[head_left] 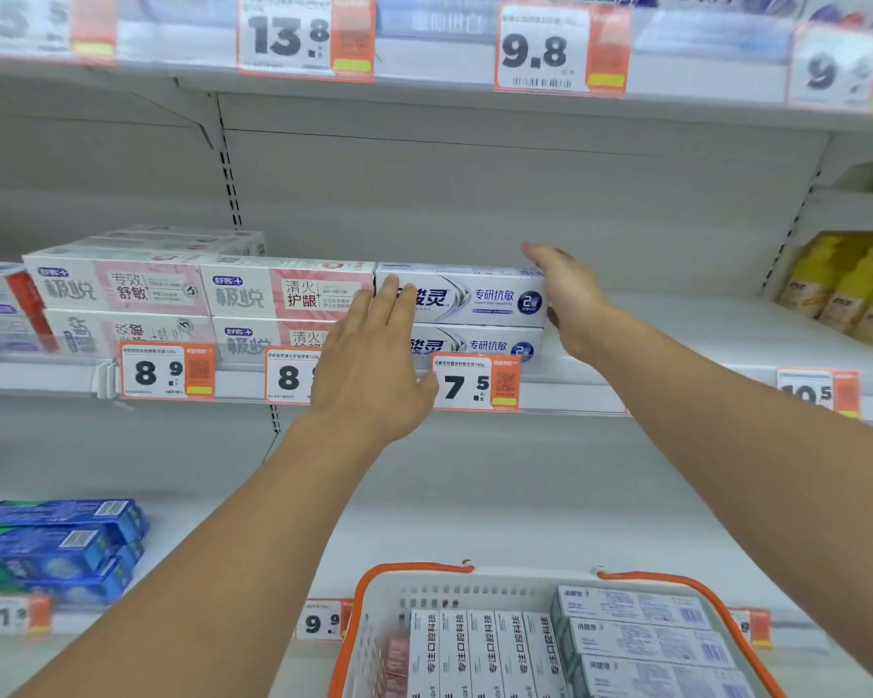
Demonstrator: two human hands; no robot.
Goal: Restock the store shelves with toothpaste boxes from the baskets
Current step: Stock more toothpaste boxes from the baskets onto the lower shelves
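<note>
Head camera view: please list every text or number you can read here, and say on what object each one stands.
"13.8": price tag, top shelf.
"9.8": price tag, top shelf.
"8.9": price tag, middle shelf.
"7.5": price tag, middle shelf.
"专研抗敏": white-blue box between both hands.
"清火护龈": pink box.
"9.9": price tag, lower shelf.
"专注口腔科技": boxes in basket.
Small print, barcodes: unreadable.

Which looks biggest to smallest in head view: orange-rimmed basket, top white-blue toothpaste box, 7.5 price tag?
1. Orange-rimmed basket, though it is cut off and nearest the camera, which inflates it.
2. Top white-blue toothpaste box, partly hidden by the left hand.
3. 7.5 price tag.
</note>
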